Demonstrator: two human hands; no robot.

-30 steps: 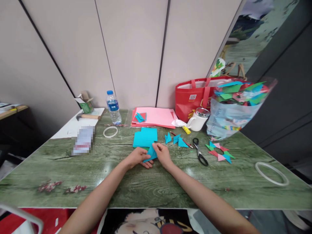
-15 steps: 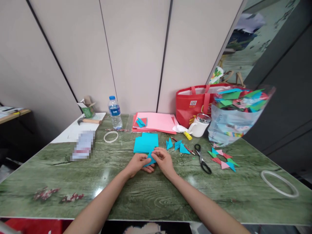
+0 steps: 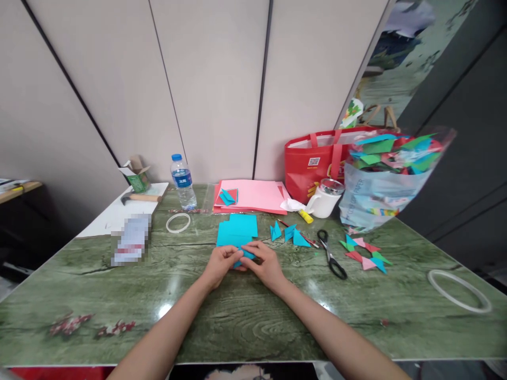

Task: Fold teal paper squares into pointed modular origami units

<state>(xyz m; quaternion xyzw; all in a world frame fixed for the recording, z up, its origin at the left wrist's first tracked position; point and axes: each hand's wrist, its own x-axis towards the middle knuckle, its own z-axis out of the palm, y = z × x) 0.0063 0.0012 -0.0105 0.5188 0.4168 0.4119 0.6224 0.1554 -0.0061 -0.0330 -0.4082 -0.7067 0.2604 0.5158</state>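
Observation:
Between my two hands is a small folded blue paper (image 3: 247,254), partly hidden by the fingers. My left hand (image 3: 221,265) pinches its left side, and my right hand (image 3: 268,264) grips it from the right. Just beyond lie flat blue paper sheets (image 3: 237,229), overlapping on the table. To their right are several folded blue pieces (image 3: 300,238) beside a thin pencil-like stick. Black-handled scissors (image 3: 331,254) rest further right, next to a ring of folded pink, red, green and blue pieces (image 3: 369,263).
Pink and red sheets (image 3: 257,195) lie at the back. Beside them stand a water bottle (image 3: 183,182), a white mug (image 3: 325,199), a red bag (image 3: 297,171) and a plastic bag of folded paper (image 3: 364,198). A hammer (image 3: 142,197) and white rings (image 3: 178,223) lie on the table (image 3: 237,327).
My right fingers have come down over the folded blue paper, and less of it shows between my hands. The fingers beneath it are more hidden. The camera view has shifted slightly.

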